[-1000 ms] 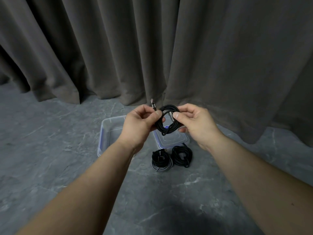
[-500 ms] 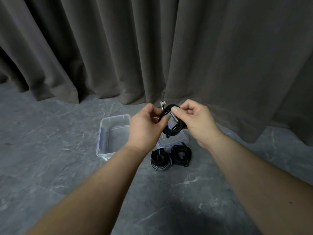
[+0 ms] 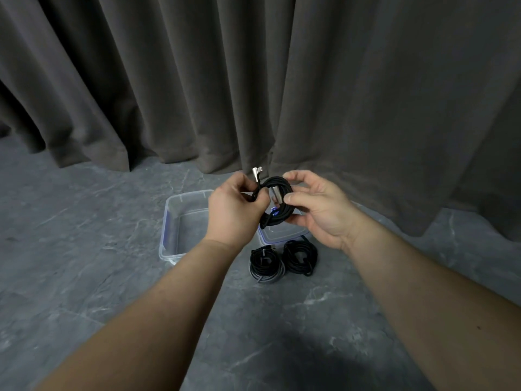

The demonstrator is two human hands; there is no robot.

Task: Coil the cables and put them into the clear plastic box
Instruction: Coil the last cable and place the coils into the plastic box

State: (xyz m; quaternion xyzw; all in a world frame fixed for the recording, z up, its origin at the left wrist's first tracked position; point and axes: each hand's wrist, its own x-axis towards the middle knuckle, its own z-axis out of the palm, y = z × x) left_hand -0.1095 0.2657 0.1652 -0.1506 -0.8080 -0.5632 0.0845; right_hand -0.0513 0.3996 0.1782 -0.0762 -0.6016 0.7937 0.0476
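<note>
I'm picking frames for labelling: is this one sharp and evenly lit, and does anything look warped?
Head view: dim, soft lighting; the held cable coil and both hands are sharp enough; a dark shadow falls on the floor at the bottom; wide-angle distortion bends the curtain folds outward.

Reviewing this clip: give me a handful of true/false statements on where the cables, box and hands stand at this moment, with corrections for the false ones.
1. Both hands hold one black coiled cable in the air. True: left hand and right hand both grip it.
2. The clear plastic box already holds two coils. False: no cable shows in it; the two coiled cables lie on the floor in front of the lid.
3. A silver angled plug sticks up by the left hand. True.
4. The lid is on the box. False: it lies beside the box, to its right.
5. The two floor coils are far apart. False: they lie side by side.
</note>
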